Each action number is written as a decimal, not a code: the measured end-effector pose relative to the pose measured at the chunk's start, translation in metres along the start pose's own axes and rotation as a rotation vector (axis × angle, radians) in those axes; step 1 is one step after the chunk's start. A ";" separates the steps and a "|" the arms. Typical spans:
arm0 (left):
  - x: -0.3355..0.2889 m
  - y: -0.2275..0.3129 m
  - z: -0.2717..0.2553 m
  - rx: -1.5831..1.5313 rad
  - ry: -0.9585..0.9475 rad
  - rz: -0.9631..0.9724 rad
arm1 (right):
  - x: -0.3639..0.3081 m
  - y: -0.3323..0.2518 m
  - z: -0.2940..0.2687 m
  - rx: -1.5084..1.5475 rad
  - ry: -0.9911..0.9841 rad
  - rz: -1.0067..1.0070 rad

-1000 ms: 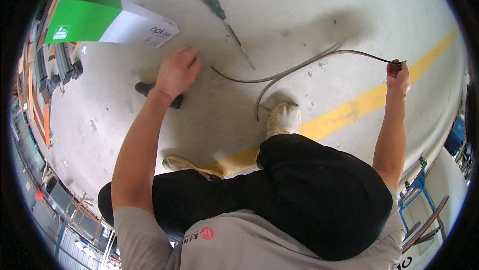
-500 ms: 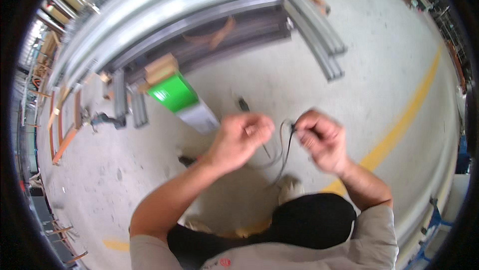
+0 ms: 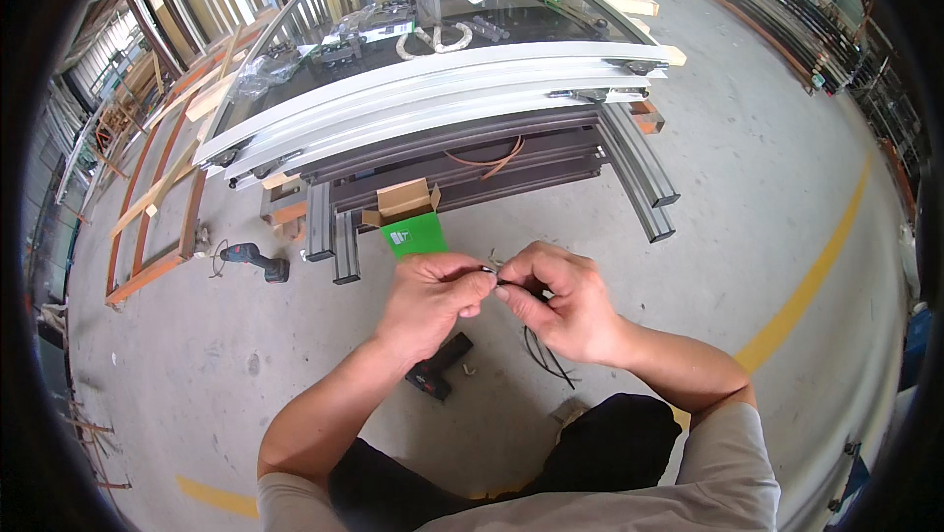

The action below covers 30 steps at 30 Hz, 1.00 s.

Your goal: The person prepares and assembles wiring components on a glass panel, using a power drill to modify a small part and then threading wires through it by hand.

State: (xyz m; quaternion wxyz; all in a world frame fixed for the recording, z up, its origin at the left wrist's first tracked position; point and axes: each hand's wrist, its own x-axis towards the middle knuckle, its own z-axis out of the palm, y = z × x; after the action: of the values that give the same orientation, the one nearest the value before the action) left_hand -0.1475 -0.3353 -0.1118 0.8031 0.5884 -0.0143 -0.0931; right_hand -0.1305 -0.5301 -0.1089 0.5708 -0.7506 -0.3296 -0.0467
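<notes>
Across the workshop floor [image 3: 737, 237]: grey concrete carrying everything, with a yellow line [image 3: 806, 306] along its right side.
Stack of frames [image 3: 423, 89]: pale rails along its front edge, dark ones below, probably laid flat for stability.
Green box [image 3: 417, 235]: before the stack's front edge, flaps open, perhaps for easy access.
Cordless tool [image 3: 256, 259]: on the floor off the stack's front left corner.
Black drill [image 3: 440, 367]: on the floor below the left wrist, seemingly within reach.
Right hand [image 3: 563, 301]: thumb and fingers pinching the dark strip.
Left hand [image 3: 430, 304]: thumb and forefinger pinching its tip, apparently, against the right fingertips, likely to steady it.
Dark strip [image 3: 562, 373]: between both hands, ends trailing beneath the right; whether they touch the floor, I cannot tell.
</notes>
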 end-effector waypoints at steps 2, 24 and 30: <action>0.000 -0.001 -0.014 -0.049 0.047 0.046 | -0.001 -0.001 0.009 0.163 -0.030 0.157; 0.028 0.042 -0.052 -0.455 0.040 0.328 | 0.045 -0.003 0.058 0.691 -0.082 0.413; 0.047 0.072 -0.191 -0.576 -0.216 0.371 | 0.004 0.048 0.014 0.506 -0.346 0.633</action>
State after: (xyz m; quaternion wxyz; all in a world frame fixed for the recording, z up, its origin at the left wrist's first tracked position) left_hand -0.0661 -0.1418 -0.1063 0.9330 0.3121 -0.1788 -0.0075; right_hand -0.1056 -0.5227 -0.1513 0.6592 -0.6480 -0.1749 0.3391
